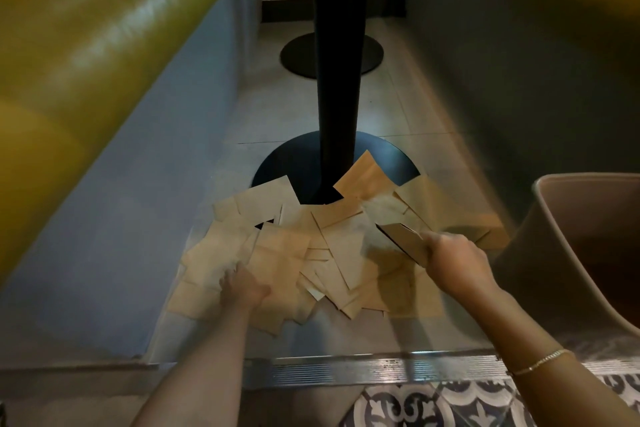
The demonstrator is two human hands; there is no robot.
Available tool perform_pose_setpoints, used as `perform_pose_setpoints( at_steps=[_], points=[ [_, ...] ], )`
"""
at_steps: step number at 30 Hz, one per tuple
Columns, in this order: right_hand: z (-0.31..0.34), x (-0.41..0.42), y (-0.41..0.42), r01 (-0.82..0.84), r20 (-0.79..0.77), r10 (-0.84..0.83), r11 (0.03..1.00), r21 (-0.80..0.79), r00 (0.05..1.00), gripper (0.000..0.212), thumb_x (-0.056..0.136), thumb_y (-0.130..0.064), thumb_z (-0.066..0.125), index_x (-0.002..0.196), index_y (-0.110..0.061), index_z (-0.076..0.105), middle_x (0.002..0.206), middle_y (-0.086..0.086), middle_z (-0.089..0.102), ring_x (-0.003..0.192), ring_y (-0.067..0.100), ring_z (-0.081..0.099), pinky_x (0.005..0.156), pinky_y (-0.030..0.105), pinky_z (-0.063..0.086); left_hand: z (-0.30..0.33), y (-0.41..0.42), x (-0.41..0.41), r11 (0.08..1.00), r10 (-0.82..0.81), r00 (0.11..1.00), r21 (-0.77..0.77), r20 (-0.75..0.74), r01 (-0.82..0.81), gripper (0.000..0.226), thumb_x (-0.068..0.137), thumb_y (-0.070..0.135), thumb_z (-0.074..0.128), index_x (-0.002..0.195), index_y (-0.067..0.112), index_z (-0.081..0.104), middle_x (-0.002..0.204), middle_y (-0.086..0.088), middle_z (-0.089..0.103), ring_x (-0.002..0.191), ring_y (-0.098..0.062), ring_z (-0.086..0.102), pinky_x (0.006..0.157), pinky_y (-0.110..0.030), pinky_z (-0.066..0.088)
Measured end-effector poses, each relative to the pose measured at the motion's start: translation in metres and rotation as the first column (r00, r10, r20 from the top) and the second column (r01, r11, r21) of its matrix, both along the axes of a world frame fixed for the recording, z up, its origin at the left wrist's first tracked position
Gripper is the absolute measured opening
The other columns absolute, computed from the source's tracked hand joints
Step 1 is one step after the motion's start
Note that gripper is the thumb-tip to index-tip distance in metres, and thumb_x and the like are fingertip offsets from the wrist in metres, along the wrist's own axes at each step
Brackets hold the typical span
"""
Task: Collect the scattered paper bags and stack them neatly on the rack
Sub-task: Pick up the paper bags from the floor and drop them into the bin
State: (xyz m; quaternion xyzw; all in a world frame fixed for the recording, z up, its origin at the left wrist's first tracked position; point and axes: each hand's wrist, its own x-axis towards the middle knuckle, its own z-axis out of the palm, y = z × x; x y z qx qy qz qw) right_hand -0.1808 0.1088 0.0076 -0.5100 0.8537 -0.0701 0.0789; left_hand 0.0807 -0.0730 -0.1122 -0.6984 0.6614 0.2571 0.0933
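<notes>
Lying in a loose, overlapping heap on the grey floor [388, 114], the brown paper bags [329, 253] spread from the near rim of a round black table base [298, 163] toward the metal threshold strip [363, 369] at the floor's near edge. Several bags overlap the base itself, and one bag [363, 177] leans just beside the black table post [337, 80] that rises from it.

The left hand [242, 288] rests on the left part of the heap, its fingers curled down onto a bag; whether they actually pinch it cannot be told through the blur. The right hand [457, 262] is raised above the right part of the heap, fingers wrapped around a small sheaf of gathered bags [405, 239] held flat and pointing toward the post. A thin bracelet [540, 360] circles the right forearm.

Yellow-green cushioned seats [86, 45] run along the left and right sides of the floor, over blue-grey panels. A tan bin [568, 218] stands at the right edge, near the held sheaf. A second round base [332, 55] sits farther back. Patterned blue-and-white tiles [450, 406] lie on the near side of the threshold strip.
</notes>
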Motion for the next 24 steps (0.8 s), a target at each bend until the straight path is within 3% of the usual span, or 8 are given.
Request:
perform_pose_setpoints(
  at_steps=[6,11,13,18,21,24],
  points=[
    [-0.003,0.007,0.001,-0.052,0.006,0.052,0.997,-0.049,0.999,0.030,0.093,-0.008,0.048,0.114,-0.026,0.060,0.088,-0.005,0.059,0.083,0.012,0.061,0.075,0.028,0.054,0.003,0.011,-0.018,1.000,0.009,1.000,0.000,0.022,-0.009,0.060,0.077,0.034,0.072,0.124,0.009,0.046,0.130,-0.013,0.045,0.127,-0.030,0.035,0.095,-0.036,0.042],
    [-0.006,0.010,0.000,-0.132,-0.087,0.117,0.972,-0.193,0.989,0.024,0.082,-0.004,0.065,0.096,-0.022,0.073,0.087,0.002,0.070,0.080,0.022,0.066,0.067,0.039,0.055,0.006,0.019,-0.023,0.991,0.112,0.994,0.079,-0.004,-0.111,0.095,0.064,0.035,0.084,0.136,0.007,0.028,0.143,-0.018,0.022,0.132,-0.033,0.027,0.100,-0.038,0.039],
    [-0.006,0.006,0.002,-0.148,-0.146,0.111,0.950,-0.275,0.983,0.030,0.070,0.003,0.074,0.086,-0.022,0.075,0.082,0.003,0.072,0.074,0.024,0.066,0.062,0.039,0.055,0.008,0.021,-0.023,0.979,0.180,0.984,0.099,-0.015,-0.178,0.097,0.061,0.028,0.087,0.135,0.005,0.027,0.141,-0.021,0.024,0.129,-0.034,0.034,0.099,-0.037,0.040],
    [0.008,0.001,0.013,-0.194,-0.195,0.125,0.899,-0.393,0.973,0.039,0.059,0.007,0.081,0.087,-0.019,0.077,0.092,0.007,0.073,0.079,0.028,0.065,0.069,0.041,0.053,0.020,0.013,-0.024,0.984,0.160,0.981,0.103,-0.112,-0.148,0.069,0.072,0.006,0.078,0.128,-0.003,0.039,0.130,-0.022,0.050,0.119,-0.034,0.050,0.088,-0.034,0.045],
    [0.023,-0.002,0.020,-0.197,-0.192,0.128,0.892,-0.406,0.973,0.040,0.060,0.001,0.084,0.094,-0.019,0.076,0.099,0.008,0.072,0.087,0.030,0.066,0.075,0.043,0.052,0.046,0.008,-0.031,0.995,0.099,0.988,-0.008,-0.120,-0.100,0.045,0.079,0.004,0.070,0.120,0.001,0.053,0.119,-0.019,0.058,0.109,-0.033,0.056,0.075,-0.032,0.043],
    [0.045,-0.014,0.035,-0.168,-0.177,0.094,0.866,-0.471,0.980,0.035,0.068,-0.004,0.080,0.099,-0.018,0.074,0.104,0.008,0.070,0.096,0.028,0.062,0.079,0.043,0.050,0.089,0.007,-0.051,0.981,-0.016,0.966,-0.190,-0.258,-0.034,0.031,0.083,0.002,0.061,0.113,0.007,0.062,0.108,-0.016,0.065,0.098,-0.033,0.060,0.073,-0.032,0.044]
  ],
)
